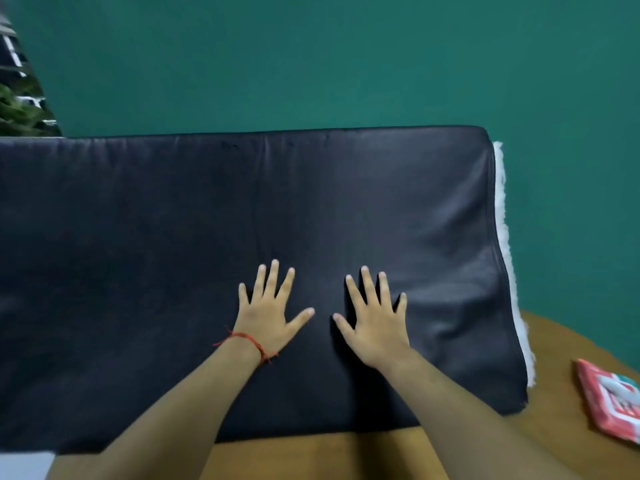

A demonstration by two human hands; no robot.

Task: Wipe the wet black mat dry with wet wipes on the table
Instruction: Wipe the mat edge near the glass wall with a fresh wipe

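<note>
Back wall (346, 64): flat teal-green, plain and matte. It fills the whole upper part of the view and runs down the right side behind the tabletop.

Tabletop (311, 459): wood-toned, ochre-brown, smooth. A bare strip shows along the near edge and another at the right, where the far rim curves against the wall.

Upper left corner: an opening (15, 53) with a dark frame and pale bars, blurred. Green foliage (19, 105) shows in its lower part. Cannot tell whether it is a window.

Lower left corner: pale grey-white patch (24, 465), flat, identity unclear.

Light: dim, even, slightly cool. The wall is a little brighter toward the right.
</note>
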